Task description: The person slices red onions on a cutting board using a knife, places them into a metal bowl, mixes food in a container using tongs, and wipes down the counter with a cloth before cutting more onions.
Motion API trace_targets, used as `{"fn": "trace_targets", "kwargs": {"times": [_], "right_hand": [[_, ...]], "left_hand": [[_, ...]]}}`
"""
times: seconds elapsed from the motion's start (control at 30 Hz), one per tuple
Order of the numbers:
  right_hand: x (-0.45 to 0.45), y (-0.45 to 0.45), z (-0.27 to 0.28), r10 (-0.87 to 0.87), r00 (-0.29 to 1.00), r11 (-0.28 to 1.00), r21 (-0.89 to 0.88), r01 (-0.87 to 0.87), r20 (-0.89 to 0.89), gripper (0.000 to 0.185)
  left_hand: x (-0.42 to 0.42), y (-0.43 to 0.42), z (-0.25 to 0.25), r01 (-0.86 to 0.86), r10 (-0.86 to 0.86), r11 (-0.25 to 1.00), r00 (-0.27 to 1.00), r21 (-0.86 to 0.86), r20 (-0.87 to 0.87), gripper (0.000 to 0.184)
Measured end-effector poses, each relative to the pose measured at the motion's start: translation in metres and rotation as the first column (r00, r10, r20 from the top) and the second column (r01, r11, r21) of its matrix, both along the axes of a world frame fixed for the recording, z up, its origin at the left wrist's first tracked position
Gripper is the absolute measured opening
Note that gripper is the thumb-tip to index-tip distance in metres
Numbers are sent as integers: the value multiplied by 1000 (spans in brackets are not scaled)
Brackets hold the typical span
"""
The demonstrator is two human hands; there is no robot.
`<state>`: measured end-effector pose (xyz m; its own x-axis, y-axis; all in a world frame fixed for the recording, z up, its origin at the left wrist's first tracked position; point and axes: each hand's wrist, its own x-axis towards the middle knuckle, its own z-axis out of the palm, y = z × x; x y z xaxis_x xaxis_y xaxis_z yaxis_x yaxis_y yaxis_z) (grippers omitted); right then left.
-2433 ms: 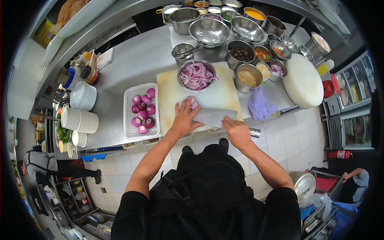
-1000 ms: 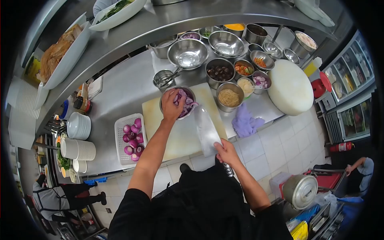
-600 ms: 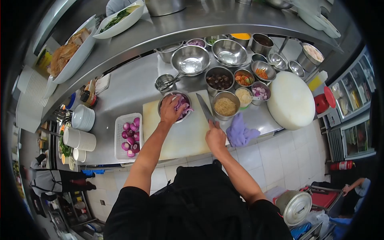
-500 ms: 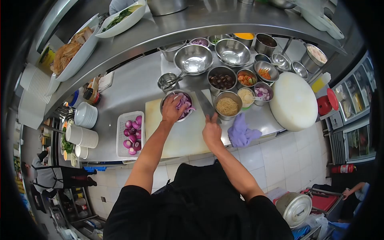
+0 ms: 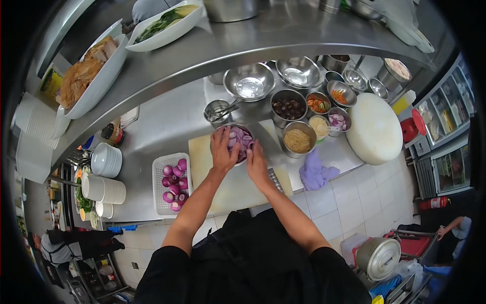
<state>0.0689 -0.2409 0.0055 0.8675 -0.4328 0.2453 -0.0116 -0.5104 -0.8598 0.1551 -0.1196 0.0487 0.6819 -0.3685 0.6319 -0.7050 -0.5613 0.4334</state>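
Note:
A metal bowl of sliced red onion (image 5: pixel 240 139) stands at the top of the white cutting board (image 5: pixel 230 192). My left hand (image 5: pixel 223 150) clasps the bowl's left side, its fingers reaching over the rim against the slices. On the opposite side my right hand (image 5: pixel 256 161) presses against the rim, fingers close together. The knife (image 5: pixel 269 147) lies on the board to the right of the bowl, with its handle beside my right wrist. Left of the board, a white plastic basket (image 5: pixel 159 190) holds several peeled red onions (image 5: pixel 174 187).
Metal containers of noodles (image 5: pixel 298 140), dark pieces (image 5: pixel 288 107) and chopped onion (image 5: pixel 338 120) stand to the right. Beyond them is a thick round white block (image 5: pixel 377 129). A purple cloth (image 5: pixel 317 171) lies at the counter edge. Overhead runs a steel shelf (image 5: pixel 304 35).
My right hand has let go of the knife, now lying on the board, and has moved left to the onion bowl. My left hand has shifted from atop the slices to the bowl's left side.

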Motion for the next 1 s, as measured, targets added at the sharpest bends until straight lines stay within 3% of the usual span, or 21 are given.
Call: {"fn": "trace_targets", "kwargs": {"times": [0.03,0.13,0.23,0.33,0.53,0.63,0.73,0.83,0.93,1.0], "right_hand": [[9,5,-7,-1,999,999,-53,3,37,57],[25,10,0,-35,999,895,-446,31,-1,62],[34,16,28,89,996,895,-438,-85,-12,64],[55,13,32,157,985,865,-492,-103,70,60],[87,7,37,230,960,897,-416,-146,160,44],[101,12,37,345,932,820,-520,-240,113,39],[100,12,46,370,928,815,-491,-307,35,40],[96,1,30,275,958,949,-181,-258,80,44],[68,-2,56,395,912,883,-319,-343,113,53],[48,10,69,408,912,814,-470,-343,40,61]], "left_hand": [[9,5,-5,22,-23,1000,999,-17,-36,53],[35,20,-13,122,-142,988,953,-91,-267,54],[40,26,-14,272,-287,958,918,-91,-272,50],[43,27,-21,214,-303,940,880,-266,-367,53],[37,25,-19,158,-270,923,916,-351,-297,57],[33,24,-25,75,-181,926,948,-370,-260,56],[32,26,-20,24,-159,906,944,-422,-288,54],[36,29,-20,44,-185,906,937,-421,-298,53],[43,32,-22,70,-260,886,894,-458,-366,53],[46,34,-25,80,-337,841,852,-535,-401,54]]}}
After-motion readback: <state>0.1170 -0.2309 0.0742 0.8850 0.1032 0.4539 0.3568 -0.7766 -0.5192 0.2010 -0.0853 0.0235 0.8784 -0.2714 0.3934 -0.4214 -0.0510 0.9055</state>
